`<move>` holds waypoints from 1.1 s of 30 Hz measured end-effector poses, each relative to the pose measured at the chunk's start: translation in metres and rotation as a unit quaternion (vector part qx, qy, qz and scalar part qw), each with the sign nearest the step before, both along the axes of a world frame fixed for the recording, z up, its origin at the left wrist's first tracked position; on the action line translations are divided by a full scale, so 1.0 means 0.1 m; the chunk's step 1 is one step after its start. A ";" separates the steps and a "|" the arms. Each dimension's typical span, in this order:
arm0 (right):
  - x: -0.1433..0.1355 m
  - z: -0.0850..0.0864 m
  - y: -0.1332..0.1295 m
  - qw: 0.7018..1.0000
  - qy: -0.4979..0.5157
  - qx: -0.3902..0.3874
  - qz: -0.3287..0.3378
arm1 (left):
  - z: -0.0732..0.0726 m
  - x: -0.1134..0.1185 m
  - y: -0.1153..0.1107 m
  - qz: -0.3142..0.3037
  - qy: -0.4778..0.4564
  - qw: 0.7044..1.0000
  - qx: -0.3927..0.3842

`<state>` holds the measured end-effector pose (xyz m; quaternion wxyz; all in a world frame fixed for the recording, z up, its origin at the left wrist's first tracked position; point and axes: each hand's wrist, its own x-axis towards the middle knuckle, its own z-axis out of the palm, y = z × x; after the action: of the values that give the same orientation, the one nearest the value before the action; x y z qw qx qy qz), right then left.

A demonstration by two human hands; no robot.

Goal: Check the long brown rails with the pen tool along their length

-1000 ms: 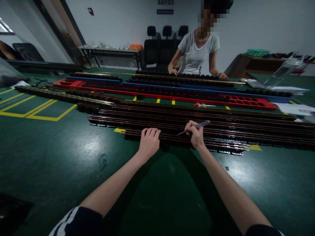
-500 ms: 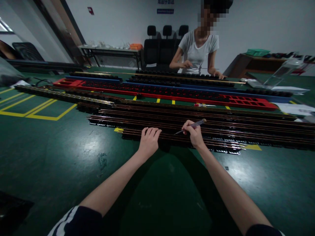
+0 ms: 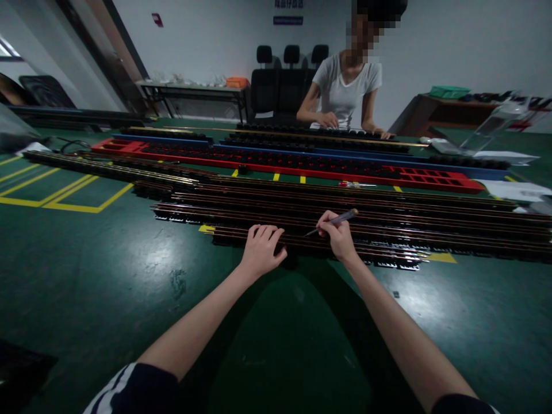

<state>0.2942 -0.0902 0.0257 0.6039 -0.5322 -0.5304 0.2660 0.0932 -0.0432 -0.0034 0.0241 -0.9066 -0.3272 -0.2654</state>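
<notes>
Long dark strips point(image 3: 371, 221) with thin copper-coloured rods along them lie side by side across the table. My left hand point(image 3: 260, 250) rests over the nearest strips, its fingers bent on top and the thumb apart on the near side. In my closed right hand point(image 3: 339, 236) is a slim screwdriver point(image 3: 344, 217), handle tilted up to the right. Its thin tip points down left at the near strips, between my two hands; whether it touches them I cannot tell.
Beyond the strips lies a long red tray point(image 3: 448, 179) with dark parts, then a blue rail point(image 3: 483, 171). Another screwdriver point(image 3: 351, 184) lies in front of the tray. Across the table, a co-worker point(image 3: 347, 92) has both hands on dark strips. A clear bottle point(image 3: 491, 126) leans at right.
My left thumb has come out into view, away from the strips. My right hand and the screwdriver have shifted slightly left. The co-worker's hand has lowered.
</notes>
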 end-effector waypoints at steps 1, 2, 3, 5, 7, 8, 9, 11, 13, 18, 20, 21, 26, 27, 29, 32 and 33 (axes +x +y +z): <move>0.00 0.00 0.00 1.000 0.001 -0.001 0.000 | 0.00 0.00 0.00 0.000 0.001 1.000 0.001; 0.00 0.00 0.00 1.000 0.002 -0.002 0.000 | -0.01 0.00 0.00 0.000 0.002 1.000 0.003; 0.00 0.00 0.00 1.000 0.002 -0.003 -0.001 | -0.01 0.00 0.00 0.002 0.002 1.000 0.005; -0.01 0.00 -0.01 1.000 -0.001 -0.005 -0.005 | -0.01 0.01 0.01 0.005 0.003 1.000 0.007; -0.01 0.01 -0.01 1.000 -0.007 -0.008 -0.008 | -0.02 0.01 0.01 0.009 0.004 1.000 0.009; -0.01 0.01 -0.01 1.000 -0.011 -0.009 -0.010 | -0.02 0.01 0.00 0.011 0.005 1.000 0.010; -0.01 0.01 -0.01 1.000 -0.016 -0.010 -0.011 | -0.02 0.01 0.00 0.012 0.006 1.000 0.011; -0.01 0.02 -0.02 1.000 -0.025 -0.012 -0.014 | -0.01 0.02 0.00 0.015 0.008 1.000 0.011; -0.01 0.02 -0.02 0.999 -0.030 -0.011 -0.016 | -0.01 0.02 0.00 0.017 0.009 1.000 0.014; -0.02 0.02 -0.01 1.000 -0.022 -0.005 -0.013 | -0.01 0.02 0.00 0.019 0.002 1.000 0.017; -0.02 0.02 -0.01 1.000 -0.020 -0.005 -0.013 | -0.01 0.01 0.00 0.019 0.001 1.000 0.016; -0.01 0.02 -0.01 1.000 -0.021 -0.005 -0.013 | -0.01 0.01 0.00 0.020 0.002 1.000 0.016; 0.01 0.01 -0.01 0.999 -0.033 -0.017 -0.010 | -0.02 0.02 0.00 0.022 0.003 1.000 0.022; 0.02 0.01 -0.01 0.999 -0.033 -0.019 -0.010 | -0.02 0.02 0.00 0.023 0.004 0.999 0.023; 0.01 0.01 -0.01 0.999 -0.030 -0.022 -0.006 | -0.02 0.02 0.00 0.027 0.006 0.999 0.022; 0.00 0.00 -0.01 0.999 -0.020 -0.027 0.008 | -0.02 0.03 -0.01 0.042 0.005 0.999 0.019; -0.01 0.00 -0.01 0.999 -0.017 -0.029 0.013 | -0.02 0.03 -0.01 0.046 0.005 0.999 0.018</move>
<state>0.2935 -0.0907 0.0257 0.5753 -0.5468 -0.5400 0.2801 0.0959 -0.0441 -0.0056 0.0539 -0.8911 -0.3640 -0.2656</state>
